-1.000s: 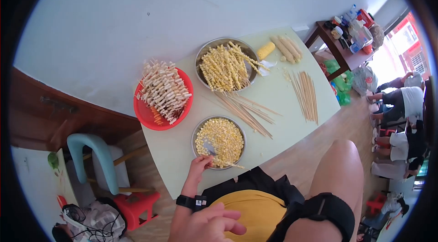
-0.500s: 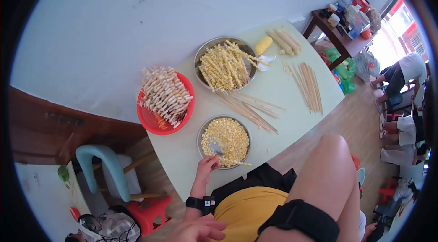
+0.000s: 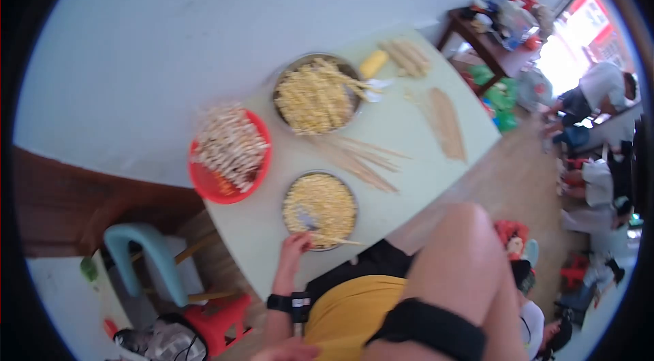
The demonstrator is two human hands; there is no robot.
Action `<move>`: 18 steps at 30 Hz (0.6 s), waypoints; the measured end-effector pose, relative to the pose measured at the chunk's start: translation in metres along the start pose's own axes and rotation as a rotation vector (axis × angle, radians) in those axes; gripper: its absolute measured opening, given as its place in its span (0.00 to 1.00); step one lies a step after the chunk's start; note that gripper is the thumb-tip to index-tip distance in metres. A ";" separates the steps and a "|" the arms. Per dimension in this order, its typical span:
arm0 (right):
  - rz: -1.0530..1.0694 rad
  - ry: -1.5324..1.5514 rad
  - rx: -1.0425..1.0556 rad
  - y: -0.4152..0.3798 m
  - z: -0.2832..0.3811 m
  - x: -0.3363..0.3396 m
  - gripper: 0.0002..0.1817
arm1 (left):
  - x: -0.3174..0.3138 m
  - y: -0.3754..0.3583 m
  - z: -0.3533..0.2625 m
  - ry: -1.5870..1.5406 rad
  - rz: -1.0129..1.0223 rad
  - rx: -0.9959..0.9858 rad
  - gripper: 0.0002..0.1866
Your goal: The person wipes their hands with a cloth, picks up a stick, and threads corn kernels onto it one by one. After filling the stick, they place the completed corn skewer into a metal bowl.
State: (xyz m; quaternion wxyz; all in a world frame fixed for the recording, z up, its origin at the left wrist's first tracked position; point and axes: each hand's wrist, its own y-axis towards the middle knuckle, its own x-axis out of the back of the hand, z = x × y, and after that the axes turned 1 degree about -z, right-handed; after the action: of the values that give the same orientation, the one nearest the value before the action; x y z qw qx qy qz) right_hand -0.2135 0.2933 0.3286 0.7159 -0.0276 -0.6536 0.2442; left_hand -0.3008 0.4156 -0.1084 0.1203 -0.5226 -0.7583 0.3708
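My left hand (image 3: 296, 244), a dark band on its wrist, pinches a skewer (image 3: 346, 242) threaded with pale yellow corn kernels. It is held over the near rim of a metal bowl (image 3: 285, 197) of loose corn kernels (image 3: 330, 201); a patch of bare metal shows among them. My right hand (image 3: 289, 350) is blurred and cut off by the bottom edge, close to my yellow shirt; its visible fingers look extended, with nothing seen in them. Bare wooden skewers (image 3: 354, 160) lie beyond the bowl. A larger metal bowl (image 3: 278, 99) holds a heap of corn skewers (image 3: 313, 99).
A red basin (image 3: 267, 150) of skewered whitish pieces stands at the table's left. Toward the far end lie a yellow corn cob (image 3: 373, 63), stripped cobs (image 3: 409, 58) and more bare skewers (image 3: 446, 122). A blue chair (image 3: 160, 262) and red stool (image 3: 221, 323) stand left; several people are right.
The whole view has shifted slightly and blurred. My right hand has dropped lower, mostly out of the frame. My left hand still holds the corn skewer at the bowl's near rim.
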 end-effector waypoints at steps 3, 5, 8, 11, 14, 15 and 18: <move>-0.022 -0.046 -0.048 -0.009 -0.004 -0.004 0.14 | -0.003 -0.001 -0.005 -0.014 -0.026 0.017 0.07; -0.017 -0.076 -0.075 -0.013 -0.005 -0.006 0.16 | -0.015 0.001 0.002 -0.062 -0.023 -0.001 0.07; -0.011 -0.100 -0.085 -0.019 0.001 -0.007 0.19 | -0.001 -0.001 0.000 -0.063 -0.003 -0.019 0.06; -0.012 -0.119 -0.040 -0.025 0.005 -0.013 0.23 | -0.004 -0.003 -0.004 -0.017 -0.009 -0.034 0.06; -0.048 -0.115 0.018 -0.023 0.002 -0.021 0.20 | -0.002 -0.010 -0.008 -0.108 0.016 0.010 0.07; -0.077 -0.114 0.006 -0.015 0.001 -0.026 0.18 | -0.006 -0.009 -0.011 -0.072 -0.021 0.014 0.07; -0.183 -0.129 -0.061 0.020 -0.002 -0.049 0.12 | 0.000 -0.005 -0.002 -0.049 0.001 0.033 0.08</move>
State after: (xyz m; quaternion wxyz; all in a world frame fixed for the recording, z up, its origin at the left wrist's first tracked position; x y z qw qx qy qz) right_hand -0.2190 0.2923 0.2760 0.6905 0.0259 -0.7051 0.1592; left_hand -0.3032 0.4152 -0.1034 0.1102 -0.5116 -0.7544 0.3962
